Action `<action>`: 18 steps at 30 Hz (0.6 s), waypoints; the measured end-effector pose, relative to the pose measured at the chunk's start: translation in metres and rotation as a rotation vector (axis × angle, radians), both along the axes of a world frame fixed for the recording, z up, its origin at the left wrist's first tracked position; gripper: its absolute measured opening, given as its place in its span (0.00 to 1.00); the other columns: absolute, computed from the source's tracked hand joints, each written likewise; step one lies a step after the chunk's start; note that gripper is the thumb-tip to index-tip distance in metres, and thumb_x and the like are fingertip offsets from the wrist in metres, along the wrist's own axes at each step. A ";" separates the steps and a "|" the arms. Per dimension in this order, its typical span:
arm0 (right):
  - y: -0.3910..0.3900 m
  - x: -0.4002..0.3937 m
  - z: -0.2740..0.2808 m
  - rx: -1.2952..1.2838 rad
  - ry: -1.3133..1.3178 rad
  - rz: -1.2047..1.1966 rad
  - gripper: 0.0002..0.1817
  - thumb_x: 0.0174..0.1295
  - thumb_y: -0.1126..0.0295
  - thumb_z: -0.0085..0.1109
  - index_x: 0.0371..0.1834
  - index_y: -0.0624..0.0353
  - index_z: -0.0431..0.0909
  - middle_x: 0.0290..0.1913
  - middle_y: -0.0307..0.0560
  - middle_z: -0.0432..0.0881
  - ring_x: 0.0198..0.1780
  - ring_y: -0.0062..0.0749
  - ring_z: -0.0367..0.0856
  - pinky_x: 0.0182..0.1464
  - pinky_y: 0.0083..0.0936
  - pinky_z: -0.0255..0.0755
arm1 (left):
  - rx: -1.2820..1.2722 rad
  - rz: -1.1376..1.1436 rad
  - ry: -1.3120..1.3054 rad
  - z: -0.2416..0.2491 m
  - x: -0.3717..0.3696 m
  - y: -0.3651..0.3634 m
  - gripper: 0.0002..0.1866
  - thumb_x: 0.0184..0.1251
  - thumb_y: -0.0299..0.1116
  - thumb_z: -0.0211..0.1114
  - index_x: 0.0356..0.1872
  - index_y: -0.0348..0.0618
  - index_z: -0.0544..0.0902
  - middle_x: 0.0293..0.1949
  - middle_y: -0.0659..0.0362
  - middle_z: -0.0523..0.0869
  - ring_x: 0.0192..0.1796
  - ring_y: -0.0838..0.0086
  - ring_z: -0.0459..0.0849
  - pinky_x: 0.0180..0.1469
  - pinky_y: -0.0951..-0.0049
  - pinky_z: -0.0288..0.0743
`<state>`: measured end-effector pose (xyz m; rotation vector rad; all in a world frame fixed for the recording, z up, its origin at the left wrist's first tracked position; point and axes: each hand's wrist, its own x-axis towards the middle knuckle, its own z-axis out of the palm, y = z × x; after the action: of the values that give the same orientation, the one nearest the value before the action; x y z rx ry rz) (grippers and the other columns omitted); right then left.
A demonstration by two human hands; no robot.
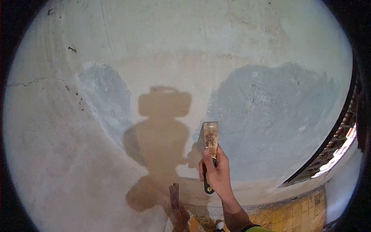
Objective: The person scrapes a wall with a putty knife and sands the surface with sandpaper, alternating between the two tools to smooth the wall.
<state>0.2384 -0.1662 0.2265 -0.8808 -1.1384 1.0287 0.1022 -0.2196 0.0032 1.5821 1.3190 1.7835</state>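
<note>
At the bottom edge, the left hand (pixel 178 216) is showing only partly, gripping a second blade (pixel 174 195); the right hand (pixel 217 170) is raised, clenching a scraper (pixel 210 140) upright against the wall (pixel 162 46).

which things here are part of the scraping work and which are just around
In use:
right hand gripping the putty knife, blade up against the wall
left hand holding a second rusty scraper, low in view
grey scraped patch

Just around:
yellow tiles
window grille
wall crack
</note>
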 end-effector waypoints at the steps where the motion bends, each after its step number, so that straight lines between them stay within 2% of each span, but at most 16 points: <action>1: 0.003 0.000 0.000 -0.007 -0.001 0.004 0.12 0.77 0.61 0.46 0.39 0.58 0.68 0.16 0.36 0.69 0.15 0.18 0.68 0.17 0.21 0.66 | 0.090 -0.014 -0.113 -0.005 0.001 -0.003 0.34 0.79 0.52 0.42 0.70 0.31 0.66 0.72 0.46 0.67 0.76 0.55 0.60 0.76 0.56 0.49; 2: 0.007 0.000 -0.001 -0.012 -0.011 0.007 0.16 0.78 0.58 0.44 0.37 0.59 0.68 0.16 0.37 0.69 0.15 0.18 0.68 0.16 0.20 0.66 | 0.084 -0.012 -0.114 -0.013 -0.002 -0.009 0.34 0.79 0.52 0.42 0.70 0.31 0.66 0.72 0.46 0.67 0.76 0.55 0.60 0.76 0.56 0.49; 3: 0.010 0.000 -0.001 -0.017 -0.020 0.008 0.20 0.79 0.54 0.41 0.35 0.59 0.69 0.16 0.37 0.69 0.14 0.17 0.67 0.16 0.20 0.65 | -0.052 0.012 -0.070 -0.024 -0.006 -0.018 0.34 0.79 0.52 0.43 0.70 0.31 0.65 0.72 0.45 0.68 0.75 0.56 0.62 0.76 0.56 0.51; 4: 0.012 -0.003 0.002 -0.021 -0.021 0.003 0.20 0.79 0.54 0.41 0.35 0.59 0.69 0.16 0.37 0.69 0.14 0.17 0.67 0.16 0.20 0.65 | -0.188 0.033 -0.026 -0.025 -0.009 -0.022 0.34 0.78 0.51 0.45 0.71 0.31 0.65 0.71 0.45 0.68 0.74 0.57 0.65 0.75 0.57 0.53; 7: 0.008 -0.011 0.006 0.021 -0.010 -0.049 0.23 0.79 0.52 0.38 0.32 0.59 0.68 0.16 0.38 0.68 0.13 0.18 0.66 0.15 0.20 0.64 | -0.121 -0.011 0.012 -0.013 -0.012 -0.026 0.31 0.77 0.47 0.48 0.69 0.30 0.66 0.69 0.44 0.70 0.72 0.57 0.68 0.74 0.58 0.55; 9: 0.004 -0.014 0.002 0.011 0.011 -0.103 0.23 0.79 0.53 0.39 0.31 0.59 0.68 0.15 0.37 0.67 0.12 0.18 0.64 0.14 0.20 0.63 | -0.136 -0.038 0.014 -0.071 -0.030 -0.040 0.31 0.77 0.46 0.48 0.69 0.30 0.66 0.69 0.43 0.70 0.72 0.56 0.67 0.74 0.58 0.55; 12: 0.007 -0.017 0.010 0.022 0.001 -0.132 0.22 0.79 0.53 0.39 0.31 0.59 0.67 0.14 0.38 0.66 0.11 0.18 0.63 0.14 0.20 0.63 | -0.179 -0.102 0.012 -0.114 -0.051 -0.022 0.30 0.77 0.44 0.47 0.69 0.28 0.65 0.69 0.41 0.68 0.72 0.52 0.66 0.74 0.57 0.55; 15: 0.011 -0.029 0.017 0.054 0.021 -0.217 0.22 0.79 0.53 0.40 0.31 0.59 0.67 0.14 0.37 0.65 0.11 0.18 0.63 0.13 0.20 0.62 | -0.227 -0.171 0.003 -0.107 -0.076 0.049 0.29 0.76 0.41 0.47 0.69 0.27 0.63 0.69 0.38 0.67 0.72 0.47 0.65 0.73 0.56 0.55; 16: 0.008 -0.030 0.013 0.051 0.017 -0.232 0.22 0.79 0.53 0.40 0.31 0.59 0.67 0.14 0.37 0.65 0.11 0.18 0.63 0.13 0.20 0.62 | -0.239 -0.191 0.003 -0.101 -0.077 0.047 0.29 0.76 0.40 0.47 0.69 0.27 0.63 0.69 0.38 0.67 0.72 0.46 0.65 0.73 0.56 0.55; 17: 0.005 -0.030 0.007 0.016 0.018 -0.244 0.22 0.79 0.54 0.39 0.31 0.59 0.67 0.15 0.37 0.66 0.12 0.18 0.63 0.14 0.20 0.62 | -0.025 -0.153 0.077 -0.092 -0.079 0.060 0.28 0.75 0.39 0.48 0.69 0.27 0.64 0.69 0.38 0.67 0.71 0.45 0.65 0.73 0.55 0.56; 18: 0.003 -0.032 0.002 -0.020 0.022 -0.256 0.22 0.79 0.55 0.39 0.31 0.59 0.67 0.15 0.36 0.66 0.12 0.17 0.63 0.14 0.20 0.62 | 0.189 -0.114 0.148 -0.041 -0.073 0.078 0.28 0.74 0.37 0.49 0.68 0.28 0.65 0.69 0.38 0.66 0.70 0.43 0.66 0.72 0.54 0.57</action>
<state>0.2067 -0.1637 0.2287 -1.0001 -0.9699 0.8381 0.0294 -0.1421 -0.0377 1.8833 1.1238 1.7951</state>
